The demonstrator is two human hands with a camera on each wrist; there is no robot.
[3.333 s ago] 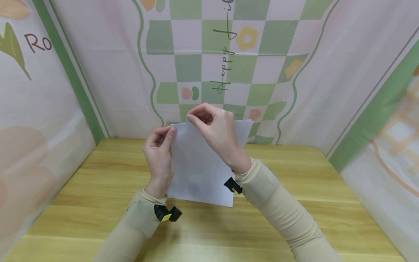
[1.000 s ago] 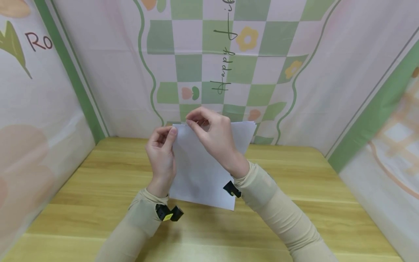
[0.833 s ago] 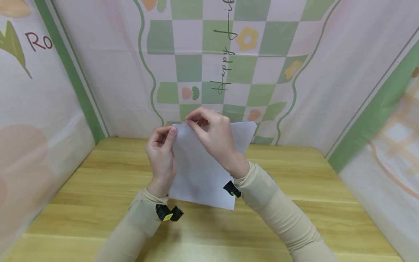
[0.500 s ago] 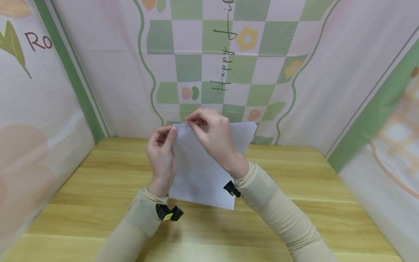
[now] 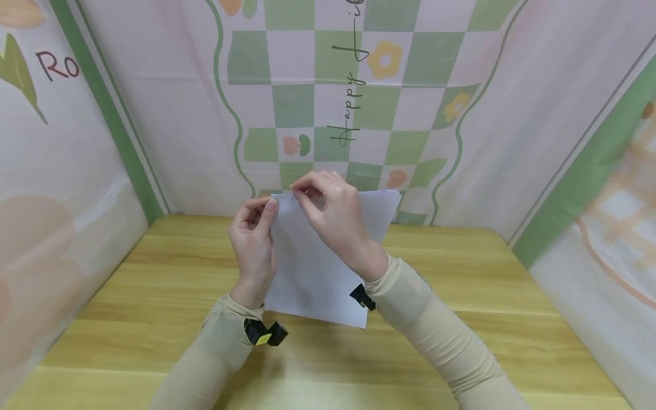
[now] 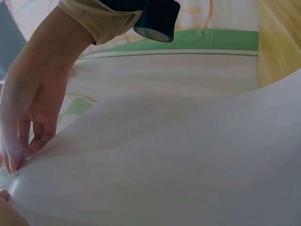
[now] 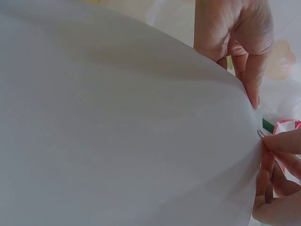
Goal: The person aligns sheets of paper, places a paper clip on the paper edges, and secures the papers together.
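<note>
White paper (image 5: 312,262), with a second edge showing at its top right corner, is held up in front of me above the table. My left hand (image 5: 253,245) pinches its top left corner between thumb and fingers. Just to the right, my right hand (image 5: 335,216) pinches a small metal paper clip (image 7: 260,134) at the top edge. One looped end of the clip lies over the paper's face in the right wrist view; my fingertips cover the rest. In the left wrist view, the right hand (image 6: 35,103) reaches down to that edge, near my left thumb (image 6: 11,214).
Below the paper lies a wooden table (image 5: 154,319). Printed cloth walls (image 5: 184,114) surround it at the back and sides. Each wrist carries a black camera (image 5: 263,332). Beyond the paper's edge, a red-rimmed white item (image 7: 288,126) shows in the right wrist view.
Compared with about three seconds ago, the clip sits lower, now overlapping the paper's top edge. The right hand has dipped slightly with it. Left hand and paper have shifted a little rightward.
</note>
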